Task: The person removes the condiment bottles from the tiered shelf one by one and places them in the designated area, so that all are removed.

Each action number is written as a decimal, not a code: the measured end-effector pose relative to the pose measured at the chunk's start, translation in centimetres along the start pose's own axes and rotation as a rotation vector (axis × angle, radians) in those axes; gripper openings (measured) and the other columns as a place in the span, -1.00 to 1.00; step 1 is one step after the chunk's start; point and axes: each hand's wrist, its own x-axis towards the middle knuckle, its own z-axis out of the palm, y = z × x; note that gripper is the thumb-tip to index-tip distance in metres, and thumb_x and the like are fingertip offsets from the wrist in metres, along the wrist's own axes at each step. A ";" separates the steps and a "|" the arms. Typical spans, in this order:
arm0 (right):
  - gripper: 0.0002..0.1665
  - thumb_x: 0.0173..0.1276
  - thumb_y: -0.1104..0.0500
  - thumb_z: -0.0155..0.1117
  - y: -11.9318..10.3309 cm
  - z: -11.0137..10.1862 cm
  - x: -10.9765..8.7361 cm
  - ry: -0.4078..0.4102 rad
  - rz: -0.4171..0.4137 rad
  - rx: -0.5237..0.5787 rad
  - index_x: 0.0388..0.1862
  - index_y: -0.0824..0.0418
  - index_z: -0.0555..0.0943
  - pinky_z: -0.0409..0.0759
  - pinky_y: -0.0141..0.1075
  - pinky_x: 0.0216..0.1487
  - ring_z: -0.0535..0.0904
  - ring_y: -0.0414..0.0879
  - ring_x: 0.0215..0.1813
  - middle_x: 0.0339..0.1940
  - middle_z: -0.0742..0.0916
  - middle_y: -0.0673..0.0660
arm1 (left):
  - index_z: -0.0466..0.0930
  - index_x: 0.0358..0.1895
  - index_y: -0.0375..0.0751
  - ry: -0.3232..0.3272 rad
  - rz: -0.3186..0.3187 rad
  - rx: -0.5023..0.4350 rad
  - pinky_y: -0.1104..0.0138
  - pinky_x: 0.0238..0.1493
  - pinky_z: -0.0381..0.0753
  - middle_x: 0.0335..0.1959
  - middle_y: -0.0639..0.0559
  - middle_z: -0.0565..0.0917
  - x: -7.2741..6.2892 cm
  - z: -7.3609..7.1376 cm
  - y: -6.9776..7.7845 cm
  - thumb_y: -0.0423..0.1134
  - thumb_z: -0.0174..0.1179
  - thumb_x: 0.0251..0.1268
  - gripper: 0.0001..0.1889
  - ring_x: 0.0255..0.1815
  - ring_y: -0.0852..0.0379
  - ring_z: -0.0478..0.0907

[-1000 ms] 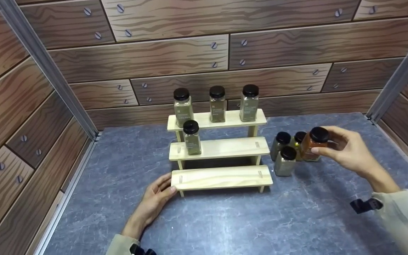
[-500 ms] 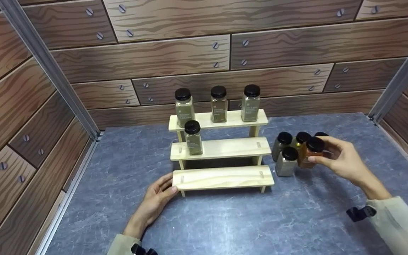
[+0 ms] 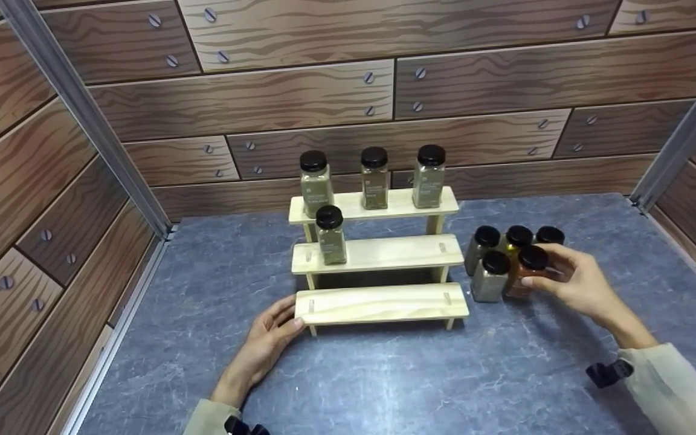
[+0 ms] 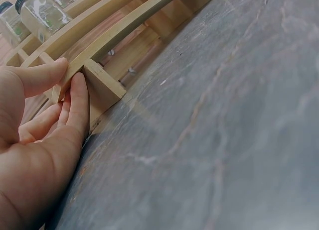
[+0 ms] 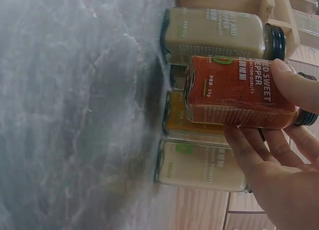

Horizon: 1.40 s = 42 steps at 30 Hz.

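My right hand [image 3: 577, 284] grips a spice jar of red sweet pepper [image 5: 239, 93], thumb on one side and fingers on the other. Upright and black-capped, the jar stands close over the table, right beside a pale pepper jar [image 3: 489, 281]. At the left, my left hand [image 3: 266, 338] pinches the end of the lowest step of a three-step wooden spice rack [image 3: 378, 305]. In the left wrist view its thumb lies on top of the board and its fingers reach underneath. One jar [image 3: 331, 241] occupies the left end of the middle step; three jars line the top step, including a brown one [image 3: 375, 184].
Behind the held jar stand a dark jar [image 3: 482, 248], a yellow jar [image 3: 514, 244] and another jar, its cap [image 3: 550, 234] showing past my hand. Wood-patterned panels [image 3: 299, 96] enclose the back and sides of the grey marbled table [image 3: 384, 386].
My right hand has brought the red pepper jar forward and down, from the back of the group to beside the pale jar. A jar behind it came into view. My left hand stays put.
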 end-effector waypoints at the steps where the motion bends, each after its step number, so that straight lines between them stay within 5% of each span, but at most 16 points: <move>1: -0.33 0.12 0.67 0.48 0.1 0.1 0.0 -0.001 0.001 -0.001 0.24 0.68 0.51 0.75 -0.47 0.07 0.77 -0.36 0.03 0.05 0.80 -0.22 | 0.06 0.66 -0.50 0.002 -0.001 0.000 0.27 0.45 0.60 0.60 -0.49 0.22 0.0 0.0 0.0 -0.40 0.26 0.53 -0.21 0.39 -0.01 0.53; 26: -0.26 0.19 0.51 0.54 1.5 0.1 -0.6 -0.043 0.076 -0.126 0.36 0.56 0.50 0.67 -0.58 0.13 0.70 -0.46 0.05 0.06 0.72 -0.41 | 0.04 0.66 -0.52 -0.011 0.009 -0.017 0.28 0.44 0.60 0.59 -0.49 0.25 0.0 -0.1 -0.3 -0.44 0.23 0.52 -0.22 0.38 0.03 0.54; 42: -0.34 0.19 0.58 0.50 1.5 0.2 -0.4 -0.048 0.049 -0.077 0.28 0.62 0.50 0.69 -0.56 0.12 0.72 -0.44 0.06 0.05 0.75 -0.35 | 0.04 0.66 -0.51 -0.014 0.008 -0.004 0.30 0.43 0.61 0.58 -0.48 0.25 0.0 -0.1 0.0 -0.43 0.25 0.53 -0.22 0.37 0.04 0.55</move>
